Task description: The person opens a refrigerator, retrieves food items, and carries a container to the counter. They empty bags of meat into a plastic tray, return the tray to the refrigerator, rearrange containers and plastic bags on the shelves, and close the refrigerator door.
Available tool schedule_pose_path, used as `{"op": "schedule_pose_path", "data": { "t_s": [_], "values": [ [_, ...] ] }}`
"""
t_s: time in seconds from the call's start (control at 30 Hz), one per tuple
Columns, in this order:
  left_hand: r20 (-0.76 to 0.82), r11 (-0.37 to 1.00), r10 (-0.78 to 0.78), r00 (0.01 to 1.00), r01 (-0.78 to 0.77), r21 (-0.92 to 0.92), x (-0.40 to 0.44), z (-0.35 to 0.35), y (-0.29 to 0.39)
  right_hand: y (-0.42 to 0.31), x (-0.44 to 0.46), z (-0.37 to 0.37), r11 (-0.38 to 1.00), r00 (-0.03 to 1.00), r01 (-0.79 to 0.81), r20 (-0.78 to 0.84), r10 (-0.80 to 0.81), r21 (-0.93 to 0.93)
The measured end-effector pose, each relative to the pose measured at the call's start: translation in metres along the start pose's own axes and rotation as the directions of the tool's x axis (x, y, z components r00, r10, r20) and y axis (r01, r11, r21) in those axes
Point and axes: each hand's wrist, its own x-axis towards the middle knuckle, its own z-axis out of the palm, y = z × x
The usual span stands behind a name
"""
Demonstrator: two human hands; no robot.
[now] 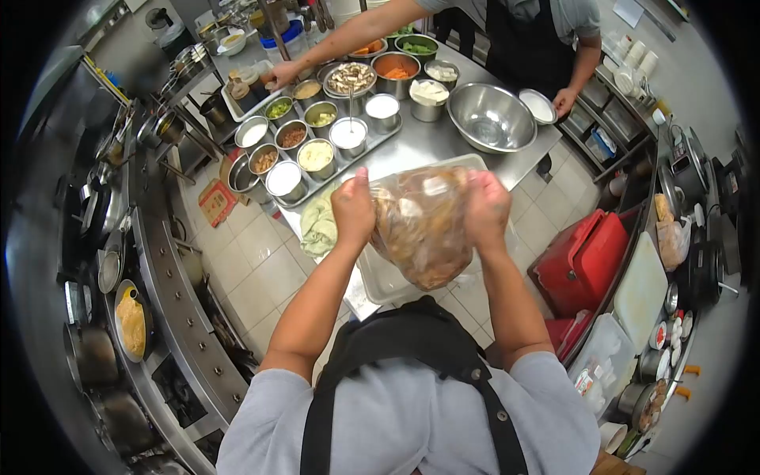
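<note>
Between my two hands hangs a clear plastic bag (423, 226) filled with brownish food, perhaps meat; its exact kind is hard to make out through the plastic. My left hand (354, 207) is closed on the bag's left upper side. On the opposite upper side, my right hand (487, 207) grips it as well. Below the bag lies a pale, shallow plastic tray (380, 279) on the steel table's near end. A light green cloth (318, 226) rests left of the tray, close to my left forearm.
Several steel containers of ingredients (317, 157) stand on a tray at the table's left. A large steel bowl (492, 119) sits far right. Across the table, a co-worker's hand (564, 103) holds a white-filled bowl (538, 107). A red cooler box (582, 257) stands right; stoves (190, 340) line the left.
</note>
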Motion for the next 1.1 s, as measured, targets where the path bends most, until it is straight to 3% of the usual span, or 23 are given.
{"op": "schedule_pose_path", "data": {
  "t_s": [0.03,0.07,0.17,0.2,0.27,0.3,0.33,0.43,0.47,0.57,0.63,0.67,0.73,0.77,0.83,0.9,0.93,1.0,1.1],
  "values": [
    [-0.004,1.000,-0.002,1.000,0.002,0.003,-0.003,0.005,-0.005,-0.010,-0.017,0.004,0.999,0.999,0.033,0.041,-0.032,-0.028],
    [-0.011,1.000,-0.003,1.000,0.003,0.003,-0.008,0.009,-0.009,-0.023,-0.021,0.004,0.973,0.985,0.154,0.108,-0.137,-0.173],
    [0.060,0.938,-0.130,0.990,0.142,-0.315,-0.010,0.003,0.016,0.019,0.023,-0.005,0.978,0.999,0.043,-0.021,-0.048,-0.206],
    [0.086,0.898,-0.080,0.993,0.110,-0.427,-0.011,0.001,0.019,0.038,0.037,-0.015,0.995,0.992,-0.074,-0.099,0.080,0.066],
    [0.181,0.937,0.024,0.983,0.041,-0.348,-0.025,0.005,0.031,0.057,0.039,-0.025,0.965,0.966,-0.168,-0.163,0.203,0.202],
    [0.202,0.943,0.003,0.979,0.064,-0.325,-0.030,0.008,0.042,0.065,0.038,-0.029,0.939,0.947,-0.215,-0.179,0.268,0.269],
    [0.223,0.950,-0.018,0.975,0.086,-0.301,-0.036,0.010,0.053,0.069,0.040,-0.029,0.942,0.957,-0.151,-0.195,0.215,0.299],
    [0.206,0.853,-0.101,0.973,0.192,-0.486,-0.032,0.024,0.062,0.054,0.037,-0.028,0.970,0.963,-0.183,-0.169,0.210,0.162],
    [0.196,0.919,-0.104,0.975,0.169,-0.357,-0.022,0.020,0.043,0.042,0.035,-0.026,0.983,0.976,-0.141,-0.147,0.158,0.120],
    [0.108,0.974,-0.086,0.990,0.107,-0.198,0.007,0.025,0.017,-0.005,0.011,-0.010,0.999,0.998,-0.033,-0.050,0.035,0.031],
    [0.083,0.946,-0.165,0.983,0.181,-0.269,0.016,0.021,0.006,-0.031,0.003,-0.004,0.998,0.999,0.047,0.017,-0.047,0.030],
    [0.069,0.937,-0.184,0.981,0.196,-0.290,0.020,0.020,-0.003,-0.047,0.005,-0.006,0.998,0.998,-0.013,0.068,0.018,-0.067],
    [0.090,0.885,-0.279,0.956,0.292,-0.362,0.017,0.018,-0.006,-0.031,0.022,-0.004,0.907,0.977,-0.211,0.114,0.182,0.364],
    [0.107,0.922,-0.249,0.963,0.270,-0.278,0.015,0.014,-0.012,-0.020,0.028,-0.002,0.779,0.955,-0.297,0.163,0.249,0.552],
    [0.144,0.973,-0.184,0.972,0.201,-0.112,0.018,0.005,-0.036,-0.005,0.030,0.005,0.763,0.929,-0.371,0.203,0.311,0.529],
    [0.209,0.987,0.163,0.964,-0.159,-0.034,-0.009,-0.005,-0.052,0.017,0.029,0.012,0.737,0.894,-0.448,0.240,0.379,0.507],
    [0.259,0.922,0.363,0.895,-0.385,0.035,-0.036,-0.010,-0.043,0.035,0.036,0.013,0.756,0.905,-0.425,0.208,0.372,0.497],
    [0.571,0.703,0.434,0.697,-0.659,0.269,-0.074,-0.019,-0.027,0.064,0.055,0.012,0.752,0.903,-0.421,0.150,0.404,0.507],
    [0.654,0.567,0.388,0.649,-0.728,0.386,-0.085,-0.010,-0.041,0.104,0.074,0.009,0.782,0.905,-0.417,0.132,0.404,0.463]
  ]
}}
